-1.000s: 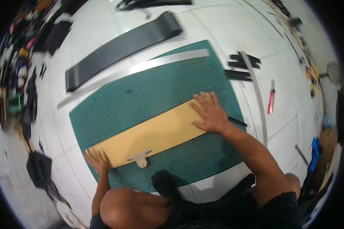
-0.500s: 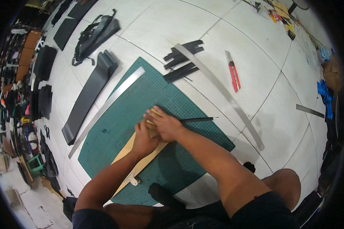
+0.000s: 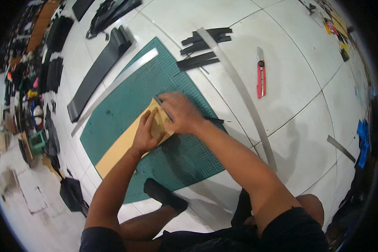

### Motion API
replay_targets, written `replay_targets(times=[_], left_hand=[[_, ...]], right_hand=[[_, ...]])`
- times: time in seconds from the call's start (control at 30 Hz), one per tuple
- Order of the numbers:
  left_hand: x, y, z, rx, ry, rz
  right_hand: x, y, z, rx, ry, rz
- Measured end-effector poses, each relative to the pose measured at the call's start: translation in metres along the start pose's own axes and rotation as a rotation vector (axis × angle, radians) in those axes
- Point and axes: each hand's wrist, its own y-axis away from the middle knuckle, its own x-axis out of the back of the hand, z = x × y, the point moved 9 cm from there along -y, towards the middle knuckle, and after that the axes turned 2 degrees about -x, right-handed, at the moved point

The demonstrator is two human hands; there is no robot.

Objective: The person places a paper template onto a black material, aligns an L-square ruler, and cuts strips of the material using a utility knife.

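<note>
A long tan board (image 3: 121, 150), which could be card or thin wood, lies slantwise on the green cutting mat (image 3: 113, 119). My left hand (image 3: 146, 135) rests on it with fingers spread. At the board's far right end, my right hand (image 3: 181, 112) is curled and blurred by motion. A narrow dark edge shows under its fingers; what it grips is hidden. Beyond the right wrist, a short black strip (image 3: 215, 121) sticks out over the mat. Creases or folds show on the tan surface between the hands.
One metal ruler (image 3: 126, 75) lies along the mat's left side, another (image 3: 243, 90) on the tiles. A red utility knife (image 3: 261, 80) lies at right, blade out. Black strips (image 3: 199, 61) lie beyond the mat, a folded black piece (image 3: 101, 71) at left. My socked foot (image 3: 161, 193) touches the mat's near edge.
My hands, which were together over the board's end, have moved apart; the left now lies flat on the board. The view has shifted, and the foot sits further left.
</note>
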Motion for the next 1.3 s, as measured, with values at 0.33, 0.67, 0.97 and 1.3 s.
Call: replay_targets(times=[0.33,0.67,0.97,1.3], left_hand=[[-0.004,-0.031,0.0,0.044,-0.104,-0.24],[-0.015,-0.032,-0.003,-0.002,-0.278,-0.356],[0.001,-0.018,0.026,0.029,-0.221,0.085],[-0.013,-0.008,0.003,-0.069,-0.071,0.192]], right_hand=[[0.087,0.066,0.074,-0.44,0.608,-0.211],[0.222,0.192,0.063,-0.965,0.622,-0.02],[0.216,0.25,0.065,-1.036,0.706,0.187],[0.115,0.202,-0.011,-0.766,0.458,0.37]])
